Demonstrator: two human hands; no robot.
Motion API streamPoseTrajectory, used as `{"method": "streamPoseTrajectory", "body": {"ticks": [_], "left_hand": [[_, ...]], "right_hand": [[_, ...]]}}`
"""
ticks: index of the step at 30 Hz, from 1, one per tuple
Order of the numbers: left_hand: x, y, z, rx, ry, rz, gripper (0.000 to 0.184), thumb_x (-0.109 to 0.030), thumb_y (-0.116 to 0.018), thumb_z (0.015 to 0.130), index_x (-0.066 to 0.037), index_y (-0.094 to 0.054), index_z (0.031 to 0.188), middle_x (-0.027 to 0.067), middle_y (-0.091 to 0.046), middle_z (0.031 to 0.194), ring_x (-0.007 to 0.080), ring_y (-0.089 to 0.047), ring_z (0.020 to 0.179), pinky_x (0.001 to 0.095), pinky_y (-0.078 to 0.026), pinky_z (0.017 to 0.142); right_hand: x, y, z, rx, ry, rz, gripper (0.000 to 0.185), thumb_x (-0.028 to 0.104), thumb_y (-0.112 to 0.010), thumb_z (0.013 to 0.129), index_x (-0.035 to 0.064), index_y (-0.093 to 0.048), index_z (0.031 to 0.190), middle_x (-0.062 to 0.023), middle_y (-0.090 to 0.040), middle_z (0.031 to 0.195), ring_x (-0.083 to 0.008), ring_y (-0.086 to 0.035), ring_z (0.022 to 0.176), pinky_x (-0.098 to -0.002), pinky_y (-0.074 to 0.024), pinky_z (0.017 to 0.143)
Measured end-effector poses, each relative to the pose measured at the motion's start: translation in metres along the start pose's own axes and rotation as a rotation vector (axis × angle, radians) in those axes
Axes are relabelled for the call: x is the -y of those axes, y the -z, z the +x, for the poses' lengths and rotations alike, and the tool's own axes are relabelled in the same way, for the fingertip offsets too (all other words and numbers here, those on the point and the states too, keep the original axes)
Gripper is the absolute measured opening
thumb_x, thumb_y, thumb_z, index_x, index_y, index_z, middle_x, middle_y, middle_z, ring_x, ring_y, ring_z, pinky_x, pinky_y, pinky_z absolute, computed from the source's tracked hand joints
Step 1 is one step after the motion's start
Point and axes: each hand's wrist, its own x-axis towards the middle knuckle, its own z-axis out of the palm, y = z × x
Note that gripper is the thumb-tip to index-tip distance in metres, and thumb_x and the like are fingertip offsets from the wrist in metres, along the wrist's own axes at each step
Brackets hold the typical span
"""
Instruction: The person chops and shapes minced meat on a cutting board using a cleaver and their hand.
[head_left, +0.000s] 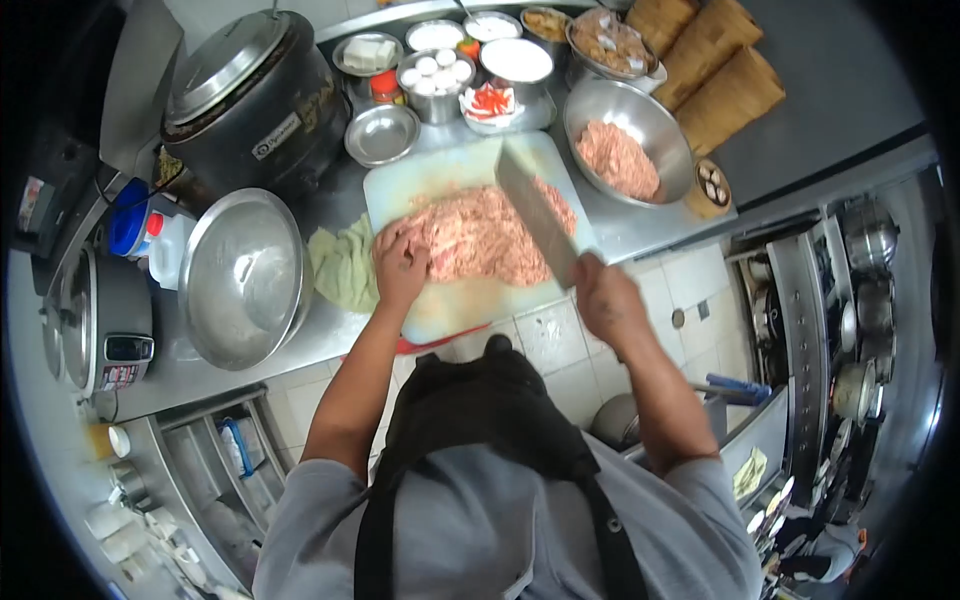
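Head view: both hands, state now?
Left hand: on the minced meat; can't tell whether it grips any.
Right hand: closed, holding the cleaver.

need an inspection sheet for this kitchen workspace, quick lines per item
Surface: steel counter, with a pale cutting board on it.
Job's things: minced meat spread on the board; cleaver slanting over its right part, contact unclear.
Clutter: pale green cloth beside the board; red-lidded jar among the small bowls behind; steel bowl holding more meat.
Hands: left hand rests on the meat's left end; right hand grips the cleaver's handle.
Cables: thin dark line near the blue lid, cord or handle, cannot tell.
Surroundings: tiled floor; pots on the right; another person, lower right.
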Motion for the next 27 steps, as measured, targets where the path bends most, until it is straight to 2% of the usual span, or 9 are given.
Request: {"method": "streamPoseTrajectory", "body": {"ticks": [4,6,10,12,16,18,20,24,27], "left_hand": [[-0.004,-0.002,0.009,0.000,0.016,-0.003,0.028,-0.011,-0.063,0.077,-0.005,-0.069,0.104,0.0126,-0.060,0.123,0.0320,-0.052,0.115,0.0421,-0.038,0.101],[-0.003,-0.002,0.008,-0.003,0.027,-0.024,0.028,-0.011,-0.064,0.077,-0.005,-0.070,0.104,0.0123,-0.060,0.123,0.0321,-0.052,0.115,0.0422,-0.038,0.101],[-0.002,-0.001,0.007,-0.015,0.002,-0.048,0.027,-0.012,-0.064,0.077,-0.005,-0.070,0.103,0.0117,-0.060,0.123,0.0320,-0.051,0.117,0.0424,-0.038,0.102],[-0.003,-0.006,0.020,-0.031,0.015,-0.039,0.027,-0.012,-0.064,0.077,-0.005,-0.070,0.103,0.0119,-0.060,0.123,0.0320,-0.051,0.117,0.0426,-0.037,0.102],[-0.003,-0.002,0.008,0.007,0.047,-0.035,0.027,-0.012,-0.063,0.077,-0.005,-0.070,0.102,0.0123,-0.060,0.123,0.0319,-0.051,0.117,0.0428,-0.037,0.103],[-0.002,-0.001,0.007,0.009,0.054,-0.040,0.027,-0.012,-0.063,0.077,-0.005,-0.070,0.102,0.0124,-0.060,0.123,0.0318,-0.051,0.117,0.0427,-0.036,0.103],[0.001,-0.003,0.003,-0.006,0.047,-0.036,0.027,-0.012,-0.063,0.077,-0.005,-0.071,0.102,0.0123,-0.060,0.122,0.0317,-0.051,0.117,0.0426,-0.036,0.103],[-0.001,0.000,0.003,-0.014,0.010,-0.007,0.025,-0.013,-0.062,0.081,-0.006,-0.071,0.103,0.0127,-0.061,0.121,0.0311,-0.054,0.115,0.0415,-0.039,0.101],[-0.009,0.000,0.010,-0.014,0.015,0.010,0.024,-0.013,-0.062,0.083,-0.006,-0.072,0.104,0.0129,-0.062,0.120,0.0309,-0.055,0.114,0.0410,-0.040,0.100]], "right_hand": [[0.040,0.040,-0.005,-0.455,0.027,0.268,0.015,0.016,-0.052,0.097,0.0026,-0.048,0.093,-0.0249,-0.062,0.067,-0.0468,-0.062,0.065,-0.0547,-0.0474,0.058],[0.018,-0.018,0.007,-0.556,-0.017,0.411,0.016,0.017,-0.054,0.096,0.0019,-0.047,0.095,-0.0254,-0.062,0.068,-0.0480,-0.061,0.064,-0.0546,-0.0470,0.055],[-0.021,-0.056,0.006,0.089,-0.036,0.001,0.025,0.025,-0.046,0.098,0.0021,-0.053,0.102,-0.0270,-0.064,0.075,-0.0466,-0.065,0.077,-0.0538,-0.0501,0.071],[-0.009,-0.015,0.003,0.044,-0.027,-0.071,0.023,0.024,-0.045,0.098,0.0033,-0.055,0.097,-0.0270,-0.065,0.078,-0.0461,-0.065,0.079,-0.0539,-0.0501,0.072],[0.030,0.008,0.006,-0.469,-0.076,0.311,0.018,0.020,-0.050,0.097,0.0023,-0.049,0.099,-0.0281,-0.063,0.073,-0.0493,-0.062,0.073,-0.0560,-0.0471,0.066],[0.000,-0.052,0.011,-0.406,-0.106,0.269,0.022,0.023,-0.048,0.098,0.0023,-0.047,0.103,-0.0291,-0.062,0.072,-0.0495,-0.062,0.071,-0.0568,-0.0476,0.065],[-0.039,-0.080,0.017,0.130,-0.046,-0.078,0.026,0.025,-0.045,0.098,0.0007,-0.051,0.104,-0.0293,-0.064,0.077,-0.0466,-0.065,0.078,-0.0539,-0.0504,0.072],[0.008,0.006,0.003,-0.030,-0.025,0.052,0.023,0.021,-0.048,0.097,0.0000,-0.056,0.093,-0.0271,-0.066,0.081,-0.0456,-0.065,0.080,-0.0531,-0.0498,0.073],[0.028,0.011,0.010,-0.329,-0.025,0.261,0.018,0.018,-0.054,0.096,0.0008,-0.050,0.100,-0.0268,-0.065,0.079,-0.0465,-0.063,0.075,-0.0520,-0.0494,0.066]]}}
